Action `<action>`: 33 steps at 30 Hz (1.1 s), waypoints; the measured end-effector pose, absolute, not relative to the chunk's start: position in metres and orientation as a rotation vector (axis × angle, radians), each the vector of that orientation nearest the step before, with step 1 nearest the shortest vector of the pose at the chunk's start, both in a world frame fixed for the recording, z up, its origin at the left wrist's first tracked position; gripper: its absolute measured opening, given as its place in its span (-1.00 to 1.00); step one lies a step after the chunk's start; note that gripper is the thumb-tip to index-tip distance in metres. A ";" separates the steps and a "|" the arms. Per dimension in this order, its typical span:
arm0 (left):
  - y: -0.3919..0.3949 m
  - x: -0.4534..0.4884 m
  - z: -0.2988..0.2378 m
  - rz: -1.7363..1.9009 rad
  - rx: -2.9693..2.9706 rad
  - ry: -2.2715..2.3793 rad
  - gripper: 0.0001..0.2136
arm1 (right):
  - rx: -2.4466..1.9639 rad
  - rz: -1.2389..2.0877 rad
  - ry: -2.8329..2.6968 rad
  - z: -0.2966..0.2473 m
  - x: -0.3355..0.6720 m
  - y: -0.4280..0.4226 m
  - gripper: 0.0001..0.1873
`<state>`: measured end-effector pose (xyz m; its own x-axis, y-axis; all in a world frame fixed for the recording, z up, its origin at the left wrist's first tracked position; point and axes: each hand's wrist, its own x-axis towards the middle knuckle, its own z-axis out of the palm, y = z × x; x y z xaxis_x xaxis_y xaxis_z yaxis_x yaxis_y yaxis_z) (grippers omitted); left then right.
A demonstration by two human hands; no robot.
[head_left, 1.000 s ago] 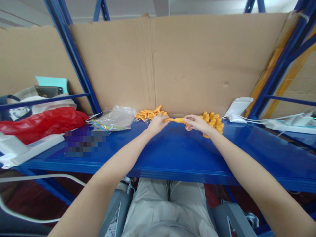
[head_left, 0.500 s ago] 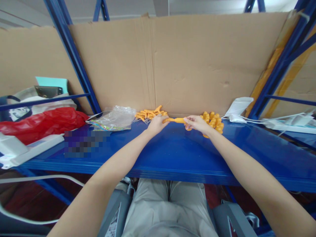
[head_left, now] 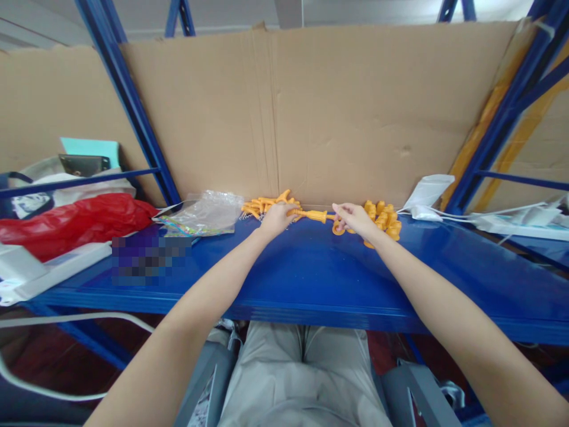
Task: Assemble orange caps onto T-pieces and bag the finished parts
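Observation:
My left hand [head_left: 276, 218] is closed around one end of an orange plastic piece [head_left: 315, 215], whose ribbed, flared end points right. My right hand [head_left: 353, 218] is just right of it, fingers bent together. A thin orange bit shows between the flared end and these fingertips; I cannot tell whether they grip it. Behind my left hand lies a pile of slim orange pieces [head_left: 253, 206] with small metal chains. Beside my right hand sits a heap of rounded orange pieces [head_left: 386, 216], with an orange ring-shaped piece [head_left: 338, 229] below the fingers.
The blue tabletop [head_left: 311, 279] runs between blue metal posts, with a cardboard sheet [head_left: 347, 112] behind. At left lie clear plastic bags [head_left: 208, 213], a red plastic bag [head_left: 89, 219] and a white power strip [head_left: 66, 267]. A white packet [head_left: 429, 193] and cables lie at right.
My right fingers have come off the right end of the orange piece, and its flared end now shows. My left hand has shifted slightly left with the piece.

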<state>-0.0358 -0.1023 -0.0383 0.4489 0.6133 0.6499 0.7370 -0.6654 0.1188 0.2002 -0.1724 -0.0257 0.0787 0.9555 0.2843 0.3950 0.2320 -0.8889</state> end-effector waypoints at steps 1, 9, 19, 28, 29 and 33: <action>-0.098 -0.037 -0.036 -1.004 -2.503 -1.214 -0.76 | -1.328 0.625 -1.476 -0.025 0.203 -0.170 -0.74; -0.057 -0.013 -0.022 -0.800 -2.626 -1.133 -0.65 | -1.509 0.088 -1.577 -0.021 0.222 -0.166 -0.78; -0.036 0.059 -0.037 -0.513 -2.797 -1.108 -0.62 | -1.719 -0.309 -1.751 -0.014 0.225 -0.174 -0.63; -0.037 0.083 -0.048 -0.425 -2.871 -1.063 -0.55 | -1.937 -0.372 -1.842 -0.014 0.228 -0.178 -0.65; -0.037 0.085 -0.048 -0.429 -2.881 -1.065 -0.54 | -1.951 -0.369 -1.855 -0.013 0.228 -0.179 -0.65; -0.033 0.086 -0.044 -0.568 -2.949 -1.079 -0.51 | -1.991 -0.384 -1.894 -0.014 0.228 -0.178 -0.64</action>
<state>0.0860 -0.0325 -0.0436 0.7079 0.6335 0.3123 0.6160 -0.7701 0.1660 0.2276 -0.1783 -0.0142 0.0620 0.8975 0.4365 0.9967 -0.0326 -0.0747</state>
